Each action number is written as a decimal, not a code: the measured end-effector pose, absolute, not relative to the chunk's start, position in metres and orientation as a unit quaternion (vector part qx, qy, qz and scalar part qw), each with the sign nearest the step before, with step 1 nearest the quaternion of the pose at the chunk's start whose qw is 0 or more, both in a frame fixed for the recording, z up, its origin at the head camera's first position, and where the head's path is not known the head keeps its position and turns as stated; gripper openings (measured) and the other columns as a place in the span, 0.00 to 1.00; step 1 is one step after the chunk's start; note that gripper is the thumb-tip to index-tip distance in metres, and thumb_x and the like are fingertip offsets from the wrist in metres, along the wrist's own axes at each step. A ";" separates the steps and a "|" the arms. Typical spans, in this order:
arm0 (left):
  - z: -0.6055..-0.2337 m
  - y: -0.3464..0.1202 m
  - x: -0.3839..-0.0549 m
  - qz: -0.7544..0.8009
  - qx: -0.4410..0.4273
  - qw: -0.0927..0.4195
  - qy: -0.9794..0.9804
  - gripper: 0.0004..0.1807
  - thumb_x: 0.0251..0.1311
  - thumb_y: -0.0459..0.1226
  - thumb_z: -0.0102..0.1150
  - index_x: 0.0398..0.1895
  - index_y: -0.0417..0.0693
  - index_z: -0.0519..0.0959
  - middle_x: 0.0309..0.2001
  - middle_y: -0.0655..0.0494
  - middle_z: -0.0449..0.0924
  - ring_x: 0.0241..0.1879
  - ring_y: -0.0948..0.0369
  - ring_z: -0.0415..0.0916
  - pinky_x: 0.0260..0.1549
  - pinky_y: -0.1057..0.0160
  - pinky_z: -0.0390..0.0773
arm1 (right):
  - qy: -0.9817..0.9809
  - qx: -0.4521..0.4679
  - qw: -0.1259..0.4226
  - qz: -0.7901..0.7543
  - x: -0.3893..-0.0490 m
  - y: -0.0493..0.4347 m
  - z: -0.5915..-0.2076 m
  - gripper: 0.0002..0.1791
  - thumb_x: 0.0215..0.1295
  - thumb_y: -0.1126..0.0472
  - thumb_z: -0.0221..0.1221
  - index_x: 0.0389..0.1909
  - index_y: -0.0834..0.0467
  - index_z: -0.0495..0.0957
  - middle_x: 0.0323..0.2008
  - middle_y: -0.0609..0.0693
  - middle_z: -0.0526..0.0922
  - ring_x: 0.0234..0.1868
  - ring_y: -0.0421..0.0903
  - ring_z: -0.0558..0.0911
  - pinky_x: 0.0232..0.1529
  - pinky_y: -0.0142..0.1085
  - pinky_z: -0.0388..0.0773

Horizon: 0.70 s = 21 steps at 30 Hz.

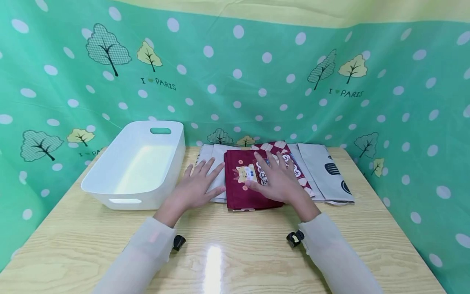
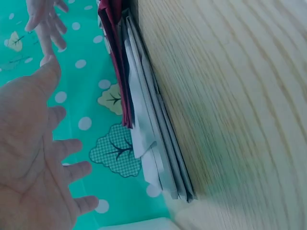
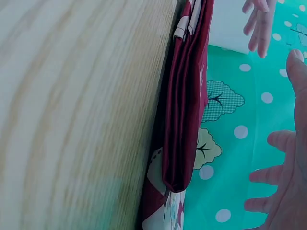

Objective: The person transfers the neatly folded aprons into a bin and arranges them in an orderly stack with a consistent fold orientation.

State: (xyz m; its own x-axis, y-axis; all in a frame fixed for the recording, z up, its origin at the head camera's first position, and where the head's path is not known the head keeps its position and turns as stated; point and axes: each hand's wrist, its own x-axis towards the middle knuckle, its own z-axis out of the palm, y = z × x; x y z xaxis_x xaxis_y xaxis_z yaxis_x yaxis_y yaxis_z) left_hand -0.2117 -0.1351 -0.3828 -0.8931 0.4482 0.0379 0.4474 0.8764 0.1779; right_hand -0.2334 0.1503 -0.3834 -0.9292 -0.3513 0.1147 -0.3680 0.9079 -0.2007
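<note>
A folded dark red cloth (image 1: 238, 198) with a cartoon animal print lies in layers near the middle of the table. Beneath and behind it are a red-and-white diamond-patterned cloth (image 1: 276, 146) and folded light grey cloth (image 1: 308, 163), printed with dark shapes at its right end. My right hand (image 1: 277, 177) hovers above the dark red cloth, fingers spread and nearly straight. To its left, my left hand (image 1: 196, 185) is held in the air with spread fingers, between the basket and the grey cloth's left end. Both wrist views show a gap between palm and cloth; neither hand holds anything.
A white plastic basket (image 1: 176, 163) with handle slots stands on the left of the wooden table (image 1: 249, 253). Green dotted fabric (image 1: 253, 81) printed with trees hangs along the back and both sides. Black devices sit on both wrists.
</note>
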 end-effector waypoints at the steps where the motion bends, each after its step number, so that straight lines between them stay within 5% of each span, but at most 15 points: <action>1: -0.383 -0.135 -0.211 0.087 0.230 0.004 0.969 0.43 0.73 0.63 0.45 0.84 0.60 0.47 0.83 0.47 0.43 0.80 0.41 0.42 0.74 0.32 0.41 | -0.976 0.185 0.038 0.111 -0.234 0.150 -0.384 0.60 0.58 0.14 0.42 0.84 0.44 0.45 0.81 0.60 0.48 0.80 0.68 0.41 0.70 0.75 0.40; 13: -0.381 -0.114 -0.225 0.047 0.218 0.020 0.975 0.39 0.76 0.63 0.39 0.83 0.59 0.51 0.79 0.44 0.55 0.75 0.39 0.55 0.73 0.35 0.53 | -0.973 0.194 0.030 0.122 -0.258 0.157 -0.391 0.48 0.70 0.35 0.58 0.81 0.54 0.53 0.76 0.66 0.59 0.73 0.72 0.61 0.69 0.72 0.55; 21: -0.382 -0.098 -0.243 0.098 0.180 0.047 0.978 0.40 0.74 0.58 0.50 0.82 0.53 0.55 0.74 0.41 0.64 0.68 0.41 0.66 0.66 0.38 0.68 | -0.972 0.169 0.017 0.164 -0.281 0.164 -0.399 0.40 0.74 0.50 0.59 0.79 0.62 0.57 0.70 0.69 0.67 0.68 0.67 0.70 0.67 0.60 0.69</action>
State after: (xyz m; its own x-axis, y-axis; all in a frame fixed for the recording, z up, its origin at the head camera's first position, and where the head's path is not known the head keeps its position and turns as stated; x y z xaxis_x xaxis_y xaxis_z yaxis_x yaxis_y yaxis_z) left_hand -0.2432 -0.0982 -0.3817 -0.9305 0.3617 -0.0571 0.3431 0.9157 0.2092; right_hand -0.2814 0.1641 -0.3993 -0.9422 -0.3231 0.0890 -0.3344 0.8890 -0.3128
